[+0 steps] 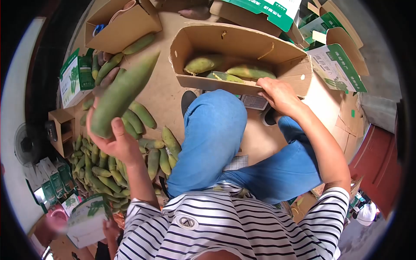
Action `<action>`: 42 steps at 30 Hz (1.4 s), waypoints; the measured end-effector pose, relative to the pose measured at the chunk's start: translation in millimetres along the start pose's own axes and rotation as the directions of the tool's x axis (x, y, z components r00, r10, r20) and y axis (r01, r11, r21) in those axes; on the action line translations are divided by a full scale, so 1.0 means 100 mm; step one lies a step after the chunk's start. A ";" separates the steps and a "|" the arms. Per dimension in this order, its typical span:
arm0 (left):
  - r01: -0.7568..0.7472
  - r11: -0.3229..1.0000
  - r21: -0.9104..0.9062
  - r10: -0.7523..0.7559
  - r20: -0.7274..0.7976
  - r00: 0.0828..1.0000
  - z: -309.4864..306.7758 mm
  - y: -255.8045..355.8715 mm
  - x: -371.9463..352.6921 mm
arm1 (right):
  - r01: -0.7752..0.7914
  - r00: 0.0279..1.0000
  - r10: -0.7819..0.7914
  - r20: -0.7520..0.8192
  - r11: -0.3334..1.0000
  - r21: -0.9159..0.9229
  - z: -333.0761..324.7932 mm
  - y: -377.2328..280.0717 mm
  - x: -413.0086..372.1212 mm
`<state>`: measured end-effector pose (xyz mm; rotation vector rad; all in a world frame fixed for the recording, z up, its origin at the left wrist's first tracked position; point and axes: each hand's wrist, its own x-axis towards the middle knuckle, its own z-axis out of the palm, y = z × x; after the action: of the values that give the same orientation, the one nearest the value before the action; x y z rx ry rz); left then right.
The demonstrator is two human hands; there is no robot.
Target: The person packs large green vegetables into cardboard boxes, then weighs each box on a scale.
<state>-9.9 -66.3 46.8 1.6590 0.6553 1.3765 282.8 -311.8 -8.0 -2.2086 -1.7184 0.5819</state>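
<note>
A long green radish (123, 93) is held up in my left hand (113, 141), its narrow end pointing up and to the right. My fingers curl round its thick lower end, with the thumb to one side. My right hand (277, 92) grips the near wall of an open cardboard box (242, 88) at its right part, the fingers over the rim. Inside that box lie several green radishes (203, 63), some with yellowish ends.
A big heap of green radishes (104, 171) covers the floor at left. An open cardboard box (123, 28) stands at upper left, and green-white printed cartons (336, 65) at upper right. Another person's hand (110, 229) is beside a printed carton (89, 221) at lower left.
</note>
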 end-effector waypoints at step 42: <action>0.637 0.347 0.688 -0.893 0.035 0.448 -1.40 -2.26 -2.14 | -0.057 0.998 0.058 0.020 0.997 -0.048 -0.03 -0.02 0.05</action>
<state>-170.3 -91.5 -253.6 1.5963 1.4994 0.0275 283.8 -306.4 -5.4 -2.2990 -1.7010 0.5867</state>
